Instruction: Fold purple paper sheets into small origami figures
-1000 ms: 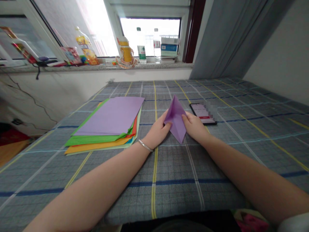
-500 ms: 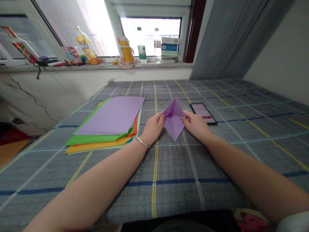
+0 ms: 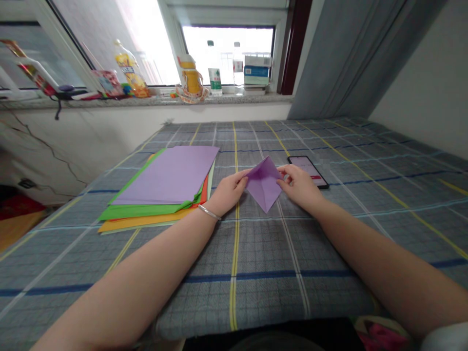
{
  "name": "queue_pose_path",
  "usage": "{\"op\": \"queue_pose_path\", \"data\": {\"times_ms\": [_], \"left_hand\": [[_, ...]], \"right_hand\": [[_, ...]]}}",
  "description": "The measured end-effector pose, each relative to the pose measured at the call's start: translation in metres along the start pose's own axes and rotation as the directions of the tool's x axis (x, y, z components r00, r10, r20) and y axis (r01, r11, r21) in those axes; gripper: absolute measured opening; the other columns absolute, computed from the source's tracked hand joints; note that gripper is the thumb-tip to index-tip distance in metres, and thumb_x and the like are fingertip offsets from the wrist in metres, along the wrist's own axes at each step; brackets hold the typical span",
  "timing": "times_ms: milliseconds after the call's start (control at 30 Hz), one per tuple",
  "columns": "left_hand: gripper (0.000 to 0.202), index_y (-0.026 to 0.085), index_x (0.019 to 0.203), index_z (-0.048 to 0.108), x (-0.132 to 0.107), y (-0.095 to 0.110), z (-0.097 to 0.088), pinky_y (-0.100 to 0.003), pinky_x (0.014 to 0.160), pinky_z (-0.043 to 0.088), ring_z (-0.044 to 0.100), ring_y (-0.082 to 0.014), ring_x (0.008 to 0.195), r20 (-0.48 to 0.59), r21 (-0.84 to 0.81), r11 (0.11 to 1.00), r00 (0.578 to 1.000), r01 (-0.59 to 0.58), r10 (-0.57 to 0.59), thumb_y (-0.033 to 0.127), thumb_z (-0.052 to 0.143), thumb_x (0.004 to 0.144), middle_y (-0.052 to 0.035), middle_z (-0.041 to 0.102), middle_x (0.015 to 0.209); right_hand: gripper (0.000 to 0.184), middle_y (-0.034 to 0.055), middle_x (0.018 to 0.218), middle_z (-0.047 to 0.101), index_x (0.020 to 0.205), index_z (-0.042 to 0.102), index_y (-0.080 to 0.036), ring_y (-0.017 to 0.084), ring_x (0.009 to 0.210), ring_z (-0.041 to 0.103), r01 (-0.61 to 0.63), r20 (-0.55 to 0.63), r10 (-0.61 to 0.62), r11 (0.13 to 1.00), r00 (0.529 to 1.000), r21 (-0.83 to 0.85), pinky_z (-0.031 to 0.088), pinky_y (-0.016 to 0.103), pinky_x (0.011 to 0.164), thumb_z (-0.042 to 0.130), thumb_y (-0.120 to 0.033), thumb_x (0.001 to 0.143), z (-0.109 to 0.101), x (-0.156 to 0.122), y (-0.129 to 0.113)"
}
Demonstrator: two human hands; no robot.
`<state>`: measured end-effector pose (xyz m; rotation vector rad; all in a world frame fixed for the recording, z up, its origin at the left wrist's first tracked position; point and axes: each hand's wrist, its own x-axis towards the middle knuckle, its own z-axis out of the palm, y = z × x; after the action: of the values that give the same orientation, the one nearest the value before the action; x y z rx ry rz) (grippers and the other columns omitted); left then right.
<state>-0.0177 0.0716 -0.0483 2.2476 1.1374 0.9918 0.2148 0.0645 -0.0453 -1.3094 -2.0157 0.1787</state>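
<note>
A folded sheet of purple paper [image 3: 264, 187], diamond-shaped with a crease down its middle, is held between my two hands near the middle of the table. My left hand [image 3: 230, 191], with a silver bangle at the wrist, pinches its left corner between thumb and fingers. The right corner is gripped the same way by my right hand [image 3: 298, 184]. Left of my hands lies a stack of coloured paper [image 3: 166, 175], purple on top with green, orange and red sheets below. Just behind my right hand rests a phone [image 3: 309, 168], its screen lit and partly covered by the hand.
A grey checked cloth [image 3: 266, 292] covers the table. On the windowsill beyond stand a yellow drink bottle [image 3: 131, 70], a yellow flask [image 3: 190, 78], clear bottles [image 3: 215, 80] and stacked boxes [image 3: 256, 73]. A grey curtain [image 3: 340, 53] hangs at the right.
My hands have spread slightly apart, the left moving a little left. The purple paper has widened and flattened, its top point now lower.
</note>
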Motion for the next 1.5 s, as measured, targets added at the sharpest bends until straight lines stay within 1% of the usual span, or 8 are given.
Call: {"op": "queue_pose_path", "data": {"times_ms": [200, 333, 467, 667, 867, 1233, 1367, 1500], "left_hand": [[0.039, 0.019, 0.122, 0.063, 0.0, 0.001, 0.002, -0.034, 0.088, 0.048, 0.065, -0.0226, 0.099, -0.009, 0.185, 0.983, 1.0, 0.002, 0.0, 0.033, 0.037, 0.096, -0.0065, 0.071, 0.109], [0.038, 0.021, 0.126, 0.061, -0.001, 0.0, 0.001, -0.032, 0.084, 0.048, 0.065, -0.0209, 0.095, -0.046, 0.271, 0.962, 0.998, -0.031, 0.045, 0.028, 0.039, 0.095, -0.0062, 0.072, 0.107], [0.037, 0.023, 0.124, 0.063, -0.002, -0.002, -0.003, -0.031, 0.083, 0.047, 0.064, -0.019, 0.089, -0.03, 0.391, 0.92, 0.998, -0.032, 0.047, 0.023, 0.043, 0.092, -0.0053, 0.073, 0.099], [0.036, 0.021, 0.124, 0.063, -0.005, -0.001, -0.01, -0.036, 0.082, 0.043, 0.062, -0.0221, 0.084, 0.098, 0.625, 0.765, 0.988, -0.154, 0.119, 0.025, 0.045, 0.092, -0.0082, 0.072, 0.091], [0.032, 0.022, 0.12, 0.064, -0.008, 0.004, -0.02, -0.038, 0.083, 0.04, 0.061, -0.0227, 0.085, 0.278, 0.735, 0.604, 0.949, -0.308, 0.145, 0.025, 0.046, 0.094, -0.0076, 0.068, 0.089], [0.03, 0.021, 0.119, 0.063, -0.009, 0.007, -0.021, -0.035, 0.081, 0.042, 0.06, -0.021, 0.087, 0.359, 0.763, 0.537, 0.927, -0.36, 0.111, 0.022, 0.046, 0.094, -0.0077, 0.064, 0.093], [0.033, 0.021, 0.125, 0.059, -0.01, 0.003, -0.016, -0.036, 0.085, 0.046, 0.06, -0.0213, 0.098, 0.349, 0.752, 0.549, 0.927, -0.364, 0.136, 0.022, 0.043, 0.096, -0.0088, 0.063, 0.114], [0.041, 0.016, 0.137, 0.047, -0.011, 0.001, -0.008, -0.035, 0.099, 0.044, 0.055, -0.0208, 0.118, 0.371, 0.681, 0.614, 0.91, -0.4, 0.183, 0.021, 0.038, 0.098, -0.0089, 0.047, 0.144]], "right_hand": [[0.015, 0.0039, 0.089, 0.065, 0.087, 0.065, -0.022, 0.017, 0.072, 0.057, -0.037, -0.067, 0.027, 0.988, 0.997, -0.151, 0.041, 0.032, 0.066, 0.057, -0.034, 0.087, -0.007, -0.003, -0.016], [0.004, 0.0033, 0.082, 0.062, 0.078, 0.059, -0.021, 0.017, 0.068, 0.055, -0.051, -0.096, 0.036, 0.986, 0.995, -0.156, 0.039, 0.031, 0.063, 0.059, -0.022, 0.081, -0.007, -0.001, -0.015], [0.011, 0.0016, 0.075, 0.057, 0.068, 0.053, -0.021, 0.016, 0.066, 0.054, -0.056, -0.073, 0.045, 0.987, 0.996, -0.152, 0.039, 0.03, 0.061, 0.058, -0.013, 0.073, -0.007, -0.001, -0.007], [0.012, 0.0017, 0.076, 0.059, 0.068, 0.056, -0.021, 0.015, 0.065, 0.054, -0.001, 0.041, 0.007, 0.988, 0.999, -0.153, 0.042, 0.029, 0.064, 0.058, -0.009, 0.068, -0.007, -0.002, 0.004], [0.012, 0.0038, 0.086, 0.064, 0.07, 0.058, -0.02, 0.015, 0.069, 0.057, 0.079, 0.195, -0.046, 0.983, 0.98, -0.165, 0.043, 0.028, 0.067, 0.055, -0.007, 0.069, -0.009, -0.004, 0.008], [0.012, 0.0029, 0.081, 0.065, 0.071, 0.06, -0.02, 0.017, 0.073, 0.058, 0.174, 0.36, -0.069, 0.948, 0.93, -0.268, 0.038, 0.027, 0.064, 0.053, -0.013, 0.078, -0.019, -0.004, 0.005], [0.014, 0.0042, 0.084, 0.067, 0.075, 0.061, -0.02, 0.018, 0.077, 0.06, 0.204, 0.413, -0.049, 0.918, 0.91, -0.341, 0.037, 0.028, 0.065, 0.05, -0.017, 0.083, -0.021, -0.002, 0.0], [0.014, 0.0059, 0.092, 0.068, 0.082, 0.062, -0.019, 0.019, 0.082, 0.061, 0.217, 0.413, -0.038, 0.892, 0.91, -0.397, 0.04, 0.028, 0.068, 0.049, -0.015, 0.083, -0.021, -0.003, -0.007]]}}
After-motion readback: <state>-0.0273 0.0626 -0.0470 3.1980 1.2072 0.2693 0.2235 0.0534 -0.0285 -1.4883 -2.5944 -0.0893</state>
